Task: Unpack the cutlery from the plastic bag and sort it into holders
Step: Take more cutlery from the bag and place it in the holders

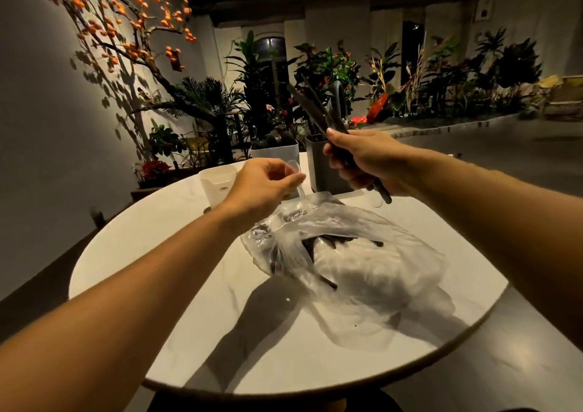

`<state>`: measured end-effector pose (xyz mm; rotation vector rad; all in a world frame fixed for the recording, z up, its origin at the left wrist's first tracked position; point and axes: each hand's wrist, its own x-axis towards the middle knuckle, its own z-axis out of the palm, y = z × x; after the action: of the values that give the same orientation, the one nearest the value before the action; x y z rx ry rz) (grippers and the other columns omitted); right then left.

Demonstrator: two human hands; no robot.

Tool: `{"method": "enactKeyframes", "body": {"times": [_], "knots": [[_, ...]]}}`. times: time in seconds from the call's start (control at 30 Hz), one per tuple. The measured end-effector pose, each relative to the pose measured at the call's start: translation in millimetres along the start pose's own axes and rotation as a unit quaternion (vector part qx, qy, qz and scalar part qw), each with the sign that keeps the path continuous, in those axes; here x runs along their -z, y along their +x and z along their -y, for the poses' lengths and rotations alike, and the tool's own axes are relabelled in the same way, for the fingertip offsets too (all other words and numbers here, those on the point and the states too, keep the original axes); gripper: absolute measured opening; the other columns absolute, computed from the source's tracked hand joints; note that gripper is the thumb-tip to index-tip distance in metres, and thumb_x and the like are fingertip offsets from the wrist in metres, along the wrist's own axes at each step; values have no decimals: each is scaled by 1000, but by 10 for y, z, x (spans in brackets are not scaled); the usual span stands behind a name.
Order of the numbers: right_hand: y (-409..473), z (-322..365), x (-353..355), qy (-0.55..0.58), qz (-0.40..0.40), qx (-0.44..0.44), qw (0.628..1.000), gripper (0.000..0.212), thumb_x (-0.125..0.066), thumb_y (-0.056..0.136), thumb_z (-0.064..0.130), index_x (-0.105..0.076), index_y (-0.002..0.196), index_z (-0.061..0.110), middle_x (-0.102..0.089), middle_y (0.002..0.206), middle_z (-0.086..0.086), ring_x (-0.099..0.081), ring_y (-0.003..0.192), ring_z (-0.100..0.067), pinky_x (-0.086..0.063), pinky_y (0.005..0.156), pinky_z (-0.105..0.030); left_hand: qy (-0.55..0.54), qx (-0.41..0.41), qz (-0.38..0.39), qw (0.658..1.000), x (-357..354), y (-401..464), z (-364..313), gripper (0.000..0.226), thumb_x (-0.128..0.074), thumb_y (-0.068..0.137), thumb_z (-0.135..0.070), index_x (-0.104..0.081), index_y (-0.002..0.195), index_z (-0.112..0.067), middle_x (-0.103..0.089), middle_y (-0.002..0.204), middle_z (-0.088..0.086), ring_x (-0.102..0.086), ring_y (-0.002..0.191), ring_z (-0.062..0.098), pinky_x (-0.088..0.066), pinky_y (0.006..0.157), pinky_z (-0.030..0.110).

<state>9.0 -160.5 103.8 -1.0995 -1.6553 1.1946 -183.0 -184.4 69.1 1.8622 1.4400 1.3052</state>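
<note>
Cutlery, a bundle of dark plastic pieces, stands fanned upward in the person's right hand, whose fingers are clenched round the handles above the dark square holder. More dark cutlery lies inside the crumpled clear plastic bag on the round white table. The left hand pinches a small clear plastic item; its type cannot be told.

Risks, judged from this position:
- The bundle is held loosely fanned. Lowering it at an angle could catch a tip on the holder rim and tip the holder.
- Mixed types within the bundle would defeat sorting; types are not distinguishable here.
- The white paper cup and the pale square holder stand near the left hand and could be knocked.
- The bag lies unrestrained and could slide when next reached into.
</note>
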Motion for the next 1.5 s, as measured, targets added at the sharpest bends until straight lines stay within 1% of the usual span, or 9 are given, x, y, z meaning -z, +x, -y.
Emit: {"method": "enactKeyframes", "body": {"times": [0.27,0.53,0.67,0.77,0.93,1.07,1.23,1.37,1.5], "knots": [[500,-351,-337,52,26,19,998,40,-44,101,49,-47,75,19,-39,52,10,-31,45,-7,-26,42,-21,-167,72,-57,982,-318,309,337,22,-35,110,-19,-47,93,-10,-63,77,11,-62,63,20,-54,60,30],[690,-738,-615,74,15,39,996,42,-50,98,50,-48,68,20,-49,54,6,-45,45,-6,-34,47,-22,-167,33,-115,979,-499,487,804,25,-37,109,-25,-52,92,-14,-53,66,4,-54,63,21,-49,60,37],[674,-974,-755,125,68,45,989,31,-50,96,42,-63,93,14,-67,72,-4,-66,65,-13,-54,60,-28,-207,68,-118,969,-596,509,1011,28,-34,109,-20,-53,89,-13,-51,64,-1,-49,63,13,-46,61,30],[676,-1077,-779,127,86,32,988,41,-53,91,40,-65,114,9,-65,109,-29,-65,102,-39,-50,96,-53,-239,111,-123,957,-595,516,1006,26,-39,106,-15,-56,87,-14,-56,77,5,-54,73,13,-49,60,20],[711,-1168,-694,74,117,21,990,29,-53,91,41,-69,107,22,-75,98,-1,-70,96,-13,-57,85,-28,-330,116,-17,937,-468,487,955,37,-48,98,-45,-58,93,-10,-42,66,0,-43,61,12,-43,66,26],[696,-1174,-692,35,110,37,993,16,-51,99,24,-66,104,27,-75,92,11,-70,93,-5,-57,81,-22,-253,80,2,964,-468,456,926,26,-72,87,-35,-67,93,-10,-70,75,-3,-69,74,10,-51,62,18],[753,-1160,-755,33,77,42,996,16,-52,101,19,-65,110,18,-73,92,-5,-69,80,-15,-56,69,-23,-256,63,-21,964,-392,477,964,4,-70,90,-17,-71,90,-13,-74,73,-7,-71,72,4,-51,60,14],[841,-1111,-831,124,42,-5,991,27,-44,102,23,-50,114,0,-49,76,-9,-50,66,-14,-43,59,-26,-250,71,-22,965,-321,499,1013,12,-65,93,-24,-72,86,-18,-63,59,-15,-56,56,-1,-44,54,15],[906,-1034,-842,136,62,-32,988,28,-37,104,30,-50,97,7,-51,72,-9,-44,57,-15,-36,53,-26,-266,79,-38,960,-280,544,1070,27,-68,79,-39,-73,83,-13,-58,63,-5,-46,56,6,-39,52,19]]}}
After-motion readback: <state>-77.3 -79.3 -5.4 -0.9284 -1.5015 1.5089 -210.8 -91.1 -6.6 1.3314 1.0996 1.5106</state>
